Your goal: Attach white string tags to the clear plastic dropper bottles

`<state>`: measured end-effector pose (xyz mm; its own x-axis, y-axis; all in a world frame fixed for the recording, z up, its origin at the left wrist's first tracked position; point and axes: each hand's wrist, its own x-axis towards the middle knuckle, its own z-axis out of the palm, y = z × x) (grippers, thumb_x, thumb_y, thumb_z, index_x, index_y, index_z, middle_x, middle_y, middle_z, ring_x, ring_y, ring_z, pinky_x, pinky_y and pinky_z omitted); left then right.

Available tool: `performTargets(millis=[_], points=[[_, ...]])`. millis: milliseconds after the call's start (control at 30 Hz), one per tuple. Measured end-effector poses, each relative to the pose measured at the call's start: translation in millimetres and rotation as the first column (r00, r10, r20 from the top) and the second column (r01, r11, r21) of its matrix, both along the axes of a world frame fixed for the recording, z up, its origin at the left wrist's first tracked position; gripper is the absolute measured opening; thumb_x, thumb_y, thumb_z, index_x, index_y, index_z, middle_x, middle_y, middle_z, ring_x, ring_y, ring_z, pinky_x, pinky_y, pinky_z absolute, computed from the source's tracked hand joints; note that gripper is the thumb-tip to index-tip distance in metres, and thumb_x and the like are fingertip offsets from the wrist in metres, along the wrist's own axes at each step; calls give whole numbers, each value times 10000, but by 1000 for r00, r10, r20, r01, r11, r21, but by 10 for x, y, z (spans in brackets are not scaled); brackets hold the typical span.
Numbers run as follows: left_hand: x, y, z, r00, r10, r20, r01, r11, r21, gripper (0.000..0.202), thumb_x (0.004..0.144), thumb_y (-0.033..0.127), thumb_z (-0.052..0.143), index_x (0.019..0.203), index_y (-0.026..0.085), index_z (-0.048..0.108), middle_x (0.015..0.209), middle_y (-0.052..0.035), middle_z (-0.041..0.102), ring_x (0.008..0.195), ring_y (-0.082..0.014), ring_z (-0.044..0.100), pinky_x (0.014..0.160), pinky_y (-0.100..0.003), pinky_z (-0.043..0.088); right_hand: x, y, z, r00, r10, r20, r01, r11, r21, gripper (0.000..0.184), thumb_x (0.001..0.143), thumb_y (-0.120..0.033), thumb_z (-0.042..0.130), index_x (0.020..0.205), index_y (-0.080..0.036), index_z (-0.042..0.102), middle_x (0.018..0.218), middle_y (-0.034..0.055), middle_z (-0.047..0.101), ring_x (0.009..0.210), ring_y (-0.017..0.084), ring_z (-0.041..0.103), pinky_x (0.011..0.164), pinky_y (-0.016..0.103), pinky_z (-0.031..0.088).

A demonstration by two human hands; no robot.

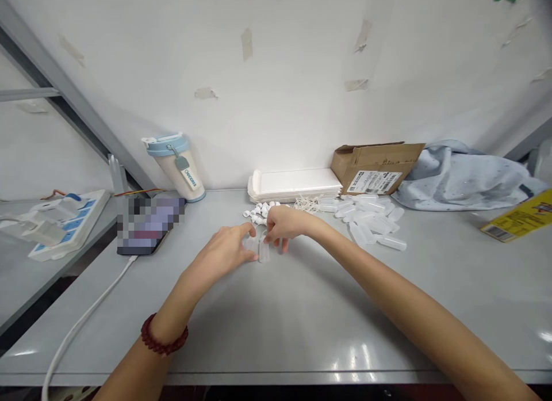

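Observation:
My left hand (224,248) is low over the grey table, with its thumb and index finger apart. A translucent plastic piece (250,247) shows between those fingers, and I cannot tell whether they touch it. Facing it, my right hand (286,222) pinches the upper end of a small clear plastic sleeve (264,254) that points toward me. Just behind the hands is a cluster of small white caps (261,209). Thin white strings (307,203) lie to their right, partly behind my right hand. Farther right spreads a pile of translucent plastic sleeves (366,217).
Against the wall stand a stack of white trays (295,184), a cardboard box (377,166) and a pale blue cloth (466,174). A yellow box (520,217) is at right. At left are a tumbler (183,170), a phone (150,225) with a white cable, and a power strip (73,225).

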<state>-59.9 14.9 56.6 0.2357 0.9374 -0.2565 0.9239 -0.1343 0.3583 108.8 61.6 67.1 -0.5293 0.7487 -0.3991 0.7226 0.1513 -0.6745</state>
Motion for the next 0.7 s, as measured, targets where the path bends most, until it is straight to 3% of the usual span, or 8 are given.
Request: performTargets(millis=[167, 367, 700], points=[[-82, 23, 71, 998, -2, 62, 4, 999, -44, 482, 712, 424, 567, 1166, 270, 514, 881, -19, 650, 727, -199, 617, 582, -252, 423, -37, -18, -44, 999, -12, -49, 8, 997, -80, 245, 661, -141, 665, 456, -143, 529, 519, 34, 651, 434, 188, 637, 485, 258, 396], [-85, 68, 18, 986, 21, 167, -7, 996, -88, 428, 760, 414, 483, 1126, 196, 532, 742, -10, 670, 666, -200, 634, 581, -263, 441, -38, -7, -73, 998, 24, -57, -32, 990, -140, 244, 732, -171, 613, 501, -116, 560, 581, 70, 681, 486, 165, 653, 452, 218, 403], [-67, 91, 32, 984, 24, 177, -3, 993, -116, 403, 726, 415, 489, 1025, 155, 557, 583, 1, 653, 638, -207, 636, 553, -258, 421, -34, 29, -104, 993, 55, -109, -80, 969, -236, 242, 831, -158, 514, 610, -87, 582, 568, 71, 683, 504, 128, 653, 476, 192, 450]])
